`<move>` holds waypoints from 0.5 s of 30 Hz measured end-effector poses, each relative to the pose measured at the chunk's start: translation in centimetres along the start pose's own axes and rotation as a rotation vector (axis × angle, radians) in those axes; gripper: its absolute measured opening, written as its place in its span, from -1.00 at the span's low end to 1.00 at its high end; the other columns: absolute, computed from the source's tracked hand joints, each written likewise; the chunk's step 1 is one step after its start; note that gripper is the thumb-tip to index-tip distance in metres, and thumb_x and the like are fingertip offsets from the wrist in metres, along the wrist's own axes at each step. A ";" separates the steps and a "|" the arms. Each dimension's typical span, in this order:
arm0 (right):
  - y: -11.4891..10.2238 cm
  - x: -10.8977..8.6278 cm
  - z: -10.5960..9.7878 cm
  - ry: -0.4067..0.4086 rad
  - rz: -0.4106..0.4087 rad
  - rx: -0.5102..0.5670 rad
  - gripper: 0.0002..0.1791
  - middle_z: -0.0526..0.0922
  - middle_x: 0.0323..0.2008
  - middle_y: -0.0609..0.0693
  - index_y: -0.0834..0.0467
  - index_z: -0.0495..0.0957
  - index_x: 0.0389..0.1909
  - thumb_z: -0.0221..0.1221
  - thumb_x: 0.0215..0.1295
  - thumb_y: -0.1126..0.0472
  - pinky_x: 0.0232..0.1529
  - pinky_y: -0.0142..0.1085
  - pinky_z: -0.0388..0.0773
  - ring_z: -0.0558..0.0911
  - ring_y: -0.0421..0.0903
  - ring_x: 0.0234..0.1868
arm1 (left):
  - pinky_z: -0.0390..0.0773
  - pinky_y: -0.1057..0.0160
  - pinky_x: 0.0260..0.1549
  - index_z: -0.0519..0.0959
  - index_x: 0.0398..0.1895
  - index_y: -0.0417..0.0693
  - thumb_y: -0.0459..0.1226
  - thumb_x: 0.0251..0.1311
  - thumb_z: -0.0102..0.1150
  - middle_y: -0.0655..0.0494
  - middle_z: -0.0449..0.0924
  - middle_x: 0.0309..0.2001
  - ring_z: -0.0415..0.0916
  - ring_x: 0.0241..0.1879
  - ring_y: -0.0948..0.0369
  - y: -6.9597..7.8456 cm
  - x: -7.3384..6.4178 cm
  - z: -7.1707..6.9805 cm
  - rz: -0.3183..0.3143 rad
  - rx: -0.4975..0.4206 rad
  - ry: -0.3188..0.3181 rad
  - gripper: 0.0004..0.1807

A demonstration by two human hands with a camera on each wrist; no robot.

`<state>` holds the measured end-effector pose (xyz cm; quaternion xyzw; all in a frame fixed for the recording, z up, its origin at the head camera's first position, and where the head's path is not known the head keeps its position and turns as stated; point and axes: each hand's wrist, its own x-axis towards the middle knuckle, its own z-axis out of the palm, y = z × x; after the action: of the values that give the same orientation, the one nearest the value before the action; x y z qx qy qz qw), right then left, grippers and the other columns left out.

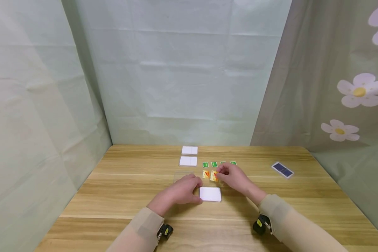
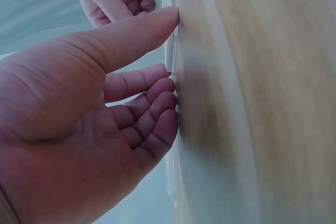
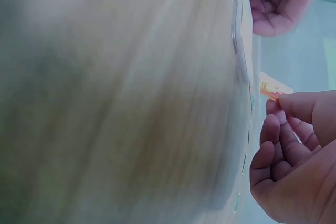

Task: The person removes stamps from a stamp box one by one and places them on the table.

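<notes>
Between thumb and fingertips my right hand point(image 1: 235, 177) pinches a small yellow-and-orange card point(image 1: 213, 176), tilted and slightly off the table in the right wrist view. A similar yellow card point(image 1: 206, 174) lies just left of it. My left hand point(image 1: 183, 190) rests on the table, its thumb and index finger at the left corners of a flat white case point(image 1: 210, 194), holding it there. In the left wrist view the clear edge point(image 2: 170, 51) of that case shows beside the thumb, and the other fingers curl against the tabletop.
A row of small green cards point(image 1: 214, 164) lies beyond the yellow ones, partly behind my right hand. Two white cases point(image 1: 188, 161) sit further back. A clear, flat piece point(image 1: 177, 176) lies by my left hand. A dark blue case point(image 1: 282, 170) is at the right.
</notes>
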<state>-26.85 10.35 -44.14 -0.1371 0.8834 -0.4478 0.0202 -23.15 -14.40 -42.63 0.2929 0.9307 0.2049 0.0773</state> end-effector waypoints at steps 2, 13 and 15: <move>0.1 0.3 -0.1 0.006 -0.003 -0.022 -0.95 0.67 -0.25 -0.04 0.18 0.68 -0.12 0.37 0.52 0.34 -0.13 -0.21 0.55 0.58 -0.10 -0.19 | 0.53 0.21 -0.12 0.66 0.05 -0.16 -0.17 0.16 0.72 0.10 0.51 -0.16 0.38 -0.19 0.22 0.0 0.0 0.0 0.002 0.004 0.000 -0.50; 1.0 1.9 -0.3 0.014 -0.003 -0.080 -0.93 0.70 -0.25 -0.03 0.20 0.69 -0.11 0.37 0.49 0.34 -0.15 -0.19 0.59 0.61 -0.10 -0.21 | 0.52 0.21 -0.13 0.67 0.05 -0.16 -0.16 0.18 0.71 0.10 0.51 -0.16 0.39 -0.19 0.21 0.1 0.0 -0.1 -0.007 0.005 -0.005 -0.51; 1.3 2.2 -0.2 0.020 0.003 -0.097 -0.92 0.70 -0.25 -0.04 0.20 0.68 -0.11 0.38 0.48 0.34 -0.13 -0.19 0.59 0.61 -0.10 -0.21 | 0.51 0.20 -0.13 0.67 0.05 -0.16 -0.17 0.17 0.71 0.09 0.52 -0.16 0.39 -0.19 0.21 0.2 0.0 -0.1 -0.006 0.003 -0.005 -0.51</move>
<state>-29.27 10.68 -44.81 -0.1322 0.9043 -0.4059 0.0054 -23.04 -14.32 -42.44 0.2910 0.9316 0.2026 0.0798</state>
